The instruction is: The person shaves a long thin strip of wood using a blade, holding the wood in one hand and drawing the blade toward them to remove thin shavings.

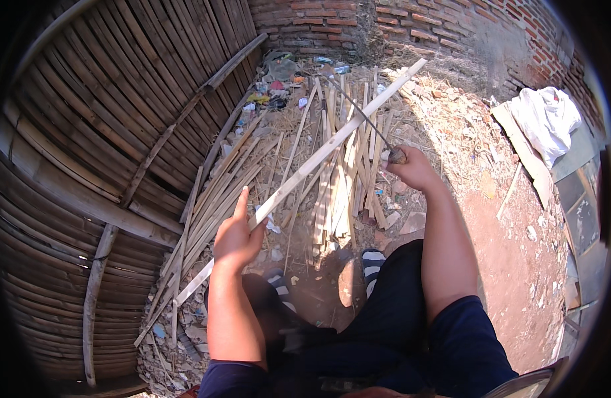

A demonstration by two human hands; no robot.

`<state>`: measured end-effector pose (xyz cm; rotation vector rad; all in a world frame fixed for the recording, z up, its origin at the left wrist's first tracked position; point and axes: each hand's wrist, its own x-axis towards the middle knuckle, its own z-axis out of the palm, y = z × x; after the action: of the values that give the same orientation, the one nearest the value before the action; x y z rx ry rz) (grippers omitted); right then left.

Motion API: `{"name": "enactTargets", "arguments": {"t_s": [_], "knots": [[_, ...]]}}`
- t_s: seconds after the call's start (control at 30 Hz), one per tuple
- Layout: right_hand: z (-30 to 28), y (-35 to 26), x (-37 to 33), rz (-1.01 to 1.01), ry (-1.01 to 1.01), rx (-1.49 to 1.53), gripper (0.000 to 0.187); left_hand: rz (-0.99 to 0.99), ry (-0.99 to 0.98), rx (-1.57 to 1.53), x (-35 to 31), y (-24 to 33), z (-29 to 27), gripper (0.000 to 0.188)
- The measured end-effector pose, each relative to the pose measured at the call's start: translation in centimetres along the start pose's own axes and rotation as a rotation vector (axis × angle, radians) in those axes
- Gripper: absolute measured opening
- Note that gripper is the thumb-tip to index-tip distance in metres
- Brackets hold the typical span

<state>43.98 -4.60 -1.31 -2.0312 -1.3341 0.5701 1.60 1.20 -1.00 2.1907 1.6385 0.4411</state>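
On the far left is a wall of brown wooden slats [126, 99] with round poles across it. Next to it, thin wooden strips [236, 166] lie in a slanted heap on the ground. The left hand [239, 239] is partly closed around a long, pale wooden strip [318, 154], with the pointing finger stretched out; its other fingers are hard to see. The strip slants from low on the left, by the wall, to high on the right, over the heap. Below the middle are two feet in striped sandals [371, 265], the right one in sun. More loose strips [332, 199] lie in the middle. A long, thin knife [379, 135] crosses the pale strip in this view, but I cannot tell if they touch. The right hand [415, 167] is wrapped around the knife's brown handle, and the blade points up and left. A brick wall [425, 20] stands at the back. On the far right, a white cloth [550, 123] hangs over a board [527, 156].
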Motion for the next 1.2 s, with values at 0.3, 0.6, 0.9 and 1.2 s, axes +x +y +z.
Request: {"name": "enactTargets", "arguments": {"t_s": [0.3, 0.6, 0.9, 1.2], "knots": [[2.7, -3.8, -3.3, -0.354, -0.18, -0.242, 0.044, 0.059, -0.008, -0.125, 0.0, 0.5, 1.0, 0.084], [0.9, -1.7, -0.8, -0.203, -0.165, -0.123, 0.05, 0.058, 0.046, -0.153, 0.0, -1.1, 0.9, 0.084], [0.2, -2.6, -2.3, -0.115, -0.095, -0.161, 0.053, -0.024, -0.058, -0.121, 0.1, 0.9, 0.0, 0.085], [2.5, -4.9, -2.0, -0.367, -0.393, -0.264, 0.045, 0.206, 0.095, -0.175, 0.3, -2.5, 2.2, 0.081]]}}
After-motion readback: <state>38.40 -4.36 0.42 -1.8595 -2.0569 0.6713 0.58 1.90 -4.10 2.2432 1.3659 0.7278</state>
